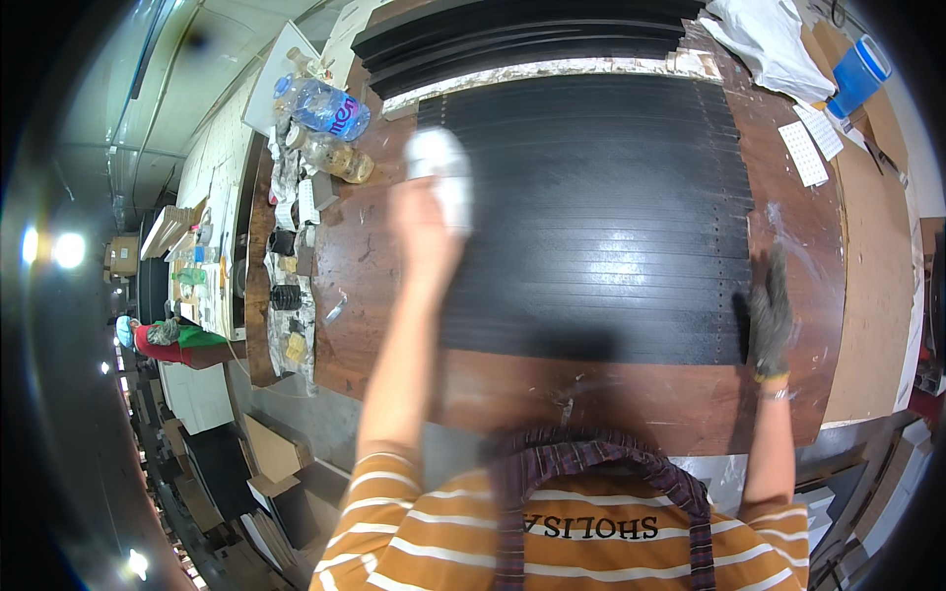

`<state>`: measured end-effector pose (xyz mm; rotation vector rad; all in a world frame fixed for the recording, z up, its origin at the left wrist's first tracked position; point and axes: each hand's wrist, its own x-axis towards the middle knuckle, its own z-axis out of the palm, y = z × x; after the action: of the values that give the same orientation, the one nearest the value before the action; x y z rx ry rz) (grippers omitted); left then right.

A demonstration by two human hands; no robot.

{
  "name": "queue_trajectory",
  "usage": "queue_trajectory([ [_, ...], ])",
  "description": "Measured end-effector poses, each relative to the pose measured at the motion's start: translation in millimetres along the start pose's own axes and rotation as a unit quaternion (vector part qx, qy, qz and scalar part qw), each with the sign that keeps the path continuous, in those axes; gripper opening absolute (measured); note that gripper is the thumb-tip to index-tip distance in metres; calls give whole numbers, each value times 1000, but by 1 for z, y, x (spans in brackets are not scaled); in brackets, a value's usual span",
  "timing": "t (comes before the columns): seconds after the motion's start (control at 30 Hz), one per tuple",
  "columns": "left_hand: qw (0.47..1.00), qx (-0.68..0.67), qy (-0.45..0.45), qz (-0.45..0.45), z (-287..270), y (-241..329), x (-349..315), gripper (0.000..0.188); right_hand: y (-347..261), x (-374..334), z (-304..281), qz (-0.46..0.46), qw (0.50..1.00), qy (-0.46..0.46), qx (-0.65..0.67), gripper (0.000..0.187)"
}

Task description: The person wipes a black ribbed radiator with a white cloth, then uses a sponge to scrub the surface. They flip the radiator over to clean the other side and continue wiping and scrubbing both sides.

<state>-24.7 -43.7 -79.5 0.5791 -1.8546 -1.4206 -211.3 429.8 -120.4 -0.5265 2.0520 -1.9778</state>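
Note:
Long black strips [591, 177] lie side by side on the brown tabletop [631, 394], forming a dark, shiny sheet. My bare left hand [422, 212] is closed on a white cloth [439, 155] over the left ends of the strips. Both hand and cloth are smeared by motion, and whether the cloth touches the strips I cannot tell. My right hand [772, 320], in a dark grey glove, rests with fingers stretched out alongside the strips' right ends, holding nothing.
Stacked black strips [532, 44] lie along the far side. Plastic bottles [330, 110] and small jars stand at left. A blue cup [859, 74], white plastic bag [769, 44] and white label sheets [803, 153] are at far right. A person [172, 340] is farther left.

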Motion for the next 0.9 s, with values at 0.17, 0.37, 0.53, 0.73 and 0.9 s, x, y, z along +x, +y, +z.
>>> queue_trajectory([
  [0.17,798,359,-392,283,154,-28,-30,45,61,143,-15,22,998,8,-63,67],
  [0.37,761,644,4,-78,-49,-29,90,24,82,184,-13,-60,931,-67,-354,66],
  [0.53,944,314,36,99,61,-27,93,23,75,178,2,-62,945,-54,-315,67],
  [0.73,841,432,-262,195,171,-67,106,72,56,236,-4,-131,875,-13,-465,70],
  [0.9,732,660,-112,-127,-32,-90,200,35,21,279,32,-54,928,-24,-367,74],
])
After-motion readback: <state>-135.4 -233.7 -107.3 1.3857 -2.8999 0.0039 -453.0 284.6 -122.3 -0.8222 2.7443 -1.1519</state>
